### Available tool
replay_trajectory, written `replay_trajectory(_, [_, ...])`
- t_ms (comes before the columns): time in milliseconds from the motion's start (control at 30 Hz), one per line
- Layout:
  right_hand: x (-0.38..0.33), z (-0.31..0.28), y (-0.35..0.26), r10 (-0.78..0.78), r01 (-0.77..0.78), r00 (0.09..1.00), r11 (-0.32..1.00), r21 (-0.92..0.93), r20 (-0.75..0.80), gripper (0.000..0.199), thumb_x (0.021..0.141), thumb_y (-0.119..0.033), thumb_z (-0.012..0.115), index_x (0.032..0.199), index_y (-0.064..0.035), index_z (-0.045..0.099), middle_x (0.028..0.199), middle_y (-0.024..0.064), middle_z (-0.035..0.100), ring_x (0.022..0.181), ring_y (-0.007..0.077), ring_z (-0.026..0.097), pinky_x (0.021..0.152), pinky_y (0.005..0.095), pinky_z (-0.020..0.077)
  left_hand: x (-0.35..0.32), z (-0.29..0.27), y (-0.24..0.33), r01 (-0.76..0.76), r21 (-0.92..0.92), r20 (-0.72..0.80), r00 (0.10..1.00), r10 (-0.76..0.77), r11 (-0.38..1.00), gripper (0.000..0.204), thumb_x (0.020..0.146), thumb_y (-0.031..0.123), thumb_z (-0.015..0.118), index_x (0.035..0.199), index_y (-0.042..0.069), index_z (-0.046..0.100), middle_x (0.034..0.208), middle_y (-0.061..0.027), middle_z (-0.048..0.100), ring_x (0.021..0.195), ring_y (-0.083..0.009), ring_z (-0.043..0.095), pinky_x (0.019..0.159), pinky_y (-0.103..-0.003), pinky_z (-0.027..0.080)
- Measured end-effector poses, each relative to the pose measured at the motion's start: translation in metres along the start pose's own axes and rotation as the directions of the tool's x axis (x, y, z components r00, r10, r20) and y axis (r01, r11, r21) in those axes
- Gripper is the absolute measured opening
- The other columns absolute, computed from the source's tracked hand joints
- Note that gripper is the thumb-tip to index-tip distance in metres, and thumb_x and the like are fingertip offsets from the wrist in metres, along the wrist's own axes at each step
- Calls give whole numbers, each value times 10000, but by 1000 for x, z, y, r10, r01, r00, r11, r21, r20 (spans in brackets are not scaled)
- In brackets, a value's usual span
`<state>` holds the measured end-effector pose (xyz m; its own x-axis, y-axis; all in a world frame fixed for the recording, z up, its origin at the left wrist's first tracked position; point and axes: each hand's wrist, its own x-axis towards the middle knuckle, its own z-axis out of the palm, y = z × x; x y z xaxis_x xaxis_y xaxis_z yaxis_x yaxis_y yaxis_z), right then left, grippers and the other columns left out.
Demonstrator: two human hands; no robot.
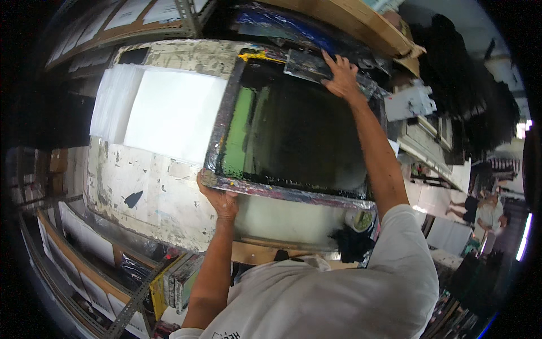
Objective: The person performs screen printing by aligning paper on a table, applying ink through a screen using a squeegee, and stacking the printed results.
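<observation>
On the right part of the worn white surface, in the head view, there is a paint-stained frame with a dark panel and a green strip inside its left side. The left hand holds its near left corner, fingers closed around it. At the far edge, the right hand has fingers spread at a dark flat piece; whether they grip, I cannot tell. White sheets lie toward the surface's far left corner.

Near-left table lies mostly open; framed screen blocks right.
</observation>
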<state>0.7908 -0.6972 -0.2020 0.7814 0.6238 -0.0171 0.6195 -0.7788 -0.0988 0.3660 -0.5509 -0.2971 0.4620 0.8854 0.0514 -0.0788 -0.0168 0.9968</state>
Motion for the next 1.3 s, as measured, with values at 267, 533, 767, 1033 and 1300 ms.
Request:
replay_trajectory(267, [-167,-76,0,34,36,850,992,123,-525,786,810,-167,685,1509,-97,334,1386,249,451,1319,438,376,1099,579,245,5,5,4,-105,-11,17,994,105,994,1191,684,647,809,1452,-3,172,1344,-138,368,1246,-260,403,1100,-409,346])
replay_trajectory(533, [-475,-29,8,633,-542,599,771,334,-490,713,820,-162,698,1454,-11,409,1350,319,455,1238,478,433,1050,544,340,6,5,-2,-271,42,74,961,267,962,1143,740,685,734,1455,-46,226,1377,-210,384,1266,-309,419,1098,-451,360])
replay_trajectory(767, [-566,66,-55,755,-710,646,648,274,-110,845,802,-423,703,1481,-49,366,1385,324,409,1282,516,365,1089,587,294,17,-17,-9,-305,152,93,951,294,940,1005,850,572,693,1475,-53,214,1423,-258,356,1299,-346,394,1071,-480,380])
replay_trajectory(1033, [-555,52,-75,716,-709,680,697,106,-158,729,779,-387,721,1395,-65,501,1333,250,472,1290,466,362,1075,570,301,39,5,66,-401,128,155,912,381,907,788,903,171,681,1475,-50,186,1442,-256,332,1336,-348,340,1159,-456,253])
replay_trajectory(1300, [-442,10,45,700,-639,518,699,322,-491,414,769,-233,746,1141,-56,705,1037,205,645,1011,400,563,858,490,475,45,31,137,-308,14,190,935,300,951,697,861,39,679,1451,-31,313,1422,-211,403,1321,-291,378,1141,-407,281])
